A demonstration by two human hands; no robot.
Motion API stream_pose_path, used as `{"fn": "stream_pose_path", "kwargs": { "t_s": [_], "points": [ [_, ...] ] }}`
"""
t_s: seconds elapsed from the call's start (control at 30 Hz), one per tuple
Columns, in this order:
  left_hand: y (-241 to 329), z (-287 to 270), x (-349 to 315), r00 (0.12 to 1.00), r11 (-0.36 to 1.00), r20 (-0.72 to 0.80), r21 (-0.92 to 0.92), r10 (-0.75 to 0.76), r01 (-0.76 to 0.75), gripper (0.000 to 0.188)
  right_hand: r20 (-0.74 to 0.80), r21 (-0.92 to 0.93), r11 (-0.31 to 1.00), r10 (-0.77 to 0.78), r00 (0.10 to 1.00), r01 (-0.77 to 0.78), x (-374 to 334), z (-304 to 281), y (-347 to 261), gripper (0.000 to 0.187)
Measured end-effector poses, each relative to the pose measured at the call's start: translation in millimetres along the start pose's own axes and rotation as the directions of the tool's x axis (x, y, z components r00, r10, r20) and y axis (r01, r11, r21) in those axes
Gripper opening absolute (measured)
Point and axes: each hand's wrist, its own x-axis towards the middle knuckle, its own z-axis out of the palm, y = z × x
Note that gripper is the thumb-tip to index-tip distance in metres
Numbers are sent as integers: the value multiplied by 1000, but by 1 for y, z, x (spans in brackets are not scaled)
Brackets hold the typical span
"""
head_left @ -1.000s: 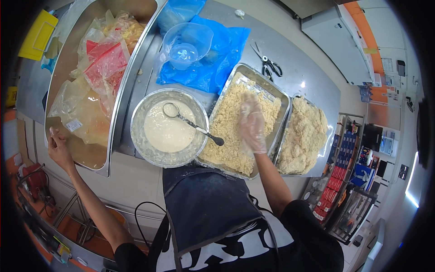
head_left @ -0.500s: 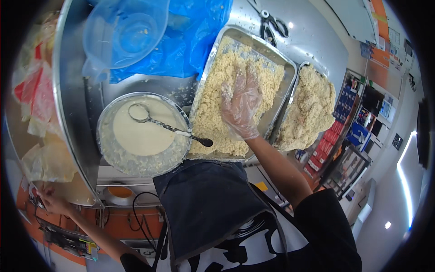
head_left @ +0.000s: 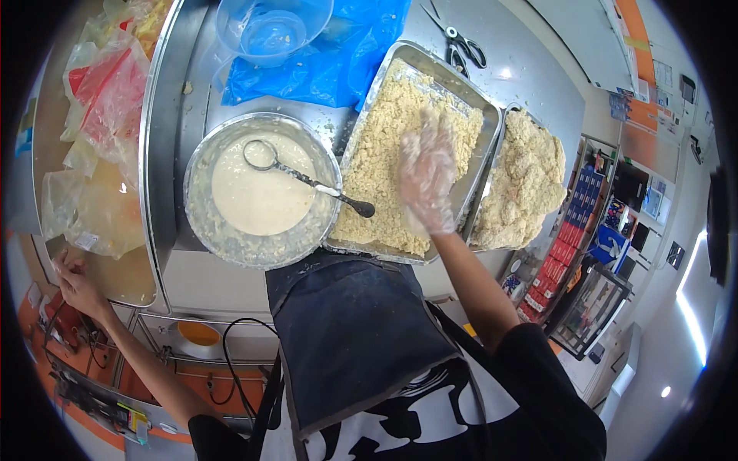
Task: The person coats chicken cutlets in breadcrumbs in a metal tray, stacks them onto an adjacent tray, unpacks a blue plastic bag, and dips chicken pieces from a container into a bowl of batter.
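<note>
My right hand, in a clear plastic glove dusted with crumbs, lies flat with its fingers stretched out on the pale breadcrumbs in a metal tray. Whether anything lies beneath the palm is hidden. Just left of the tray stands a round metal bowl of creamy white batter. A ladle with a round head and dark handle rests across it, handle end over the tray. Far left, my bare left hand is by the near corner of a sink, fingers loosely bent and apart, holding nothing visible.
A second tray heaped with crumbs stands at the right. Behind are black scissors, a blue plastic bag and a clear tub. The sink holds crumpled plastic bags and cloudy water.
My view has shifted left, so the sink and bowl sit further right. My right hand stays on the crumbs, its fingers closer together. My left hand has moved up near the sink's corner.
</note>
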Motion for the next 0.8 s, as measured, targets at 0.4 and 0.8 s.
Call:
{"fn": "stream_pose_path", "kwargs": {
  "t_s": [0.4,0.8],
  "points": [
    [40,1,-8,989,975,-110,189,-98,117,58,25,-240,970,-25,999,31,-30,36,7,99],
    [14,20,-2,998,998,-45,34,52,-51,50,41,117,993,-28,999,23,-22,-17,25,76]
  ]
}}
